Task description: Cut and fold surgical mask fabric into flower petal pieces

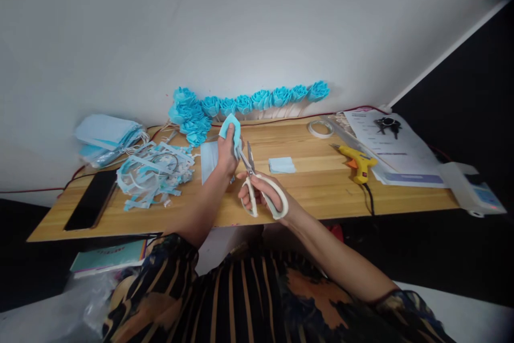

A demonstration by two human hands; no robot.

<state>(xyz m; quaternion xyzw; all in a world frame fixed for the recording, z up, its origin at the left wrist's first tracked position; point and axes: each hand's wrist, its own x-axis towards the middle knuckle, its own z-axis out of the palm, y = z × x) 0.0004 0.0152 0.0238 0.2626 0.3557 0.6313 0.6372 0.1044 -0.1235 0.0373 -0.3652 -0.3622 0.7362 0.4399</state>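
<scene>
Pinched in my left hand point(227, 154) is a piece of light blue fabric point(231, 124), its top edge trimmed to a point. My right hand point(263, 193) has its fingers through the cream handles of a pair of scissors point(274, 198). The scissor blades are parted and point up at the fabric's lower right edge; whether they touch it I cannot tell. Under my left hand lies a flat pale blue sheet point(209, 158). Right of the scissors, a small stack of pale blue rectangles point(281, 165) rests on the wooden table point(313, 193).
Blue fabric flowers point(262, 100) line the wall, with more bunched at left. Scraps point(155, 174), packed face masks point(107, 134) and a phone point(91, 199) lie left. Tape point(320, 128), a yellow glue gun point(358, 163), keys point(388, 125) on papers point(373, 145) and a white device point(471, 188) are right.
</scene>
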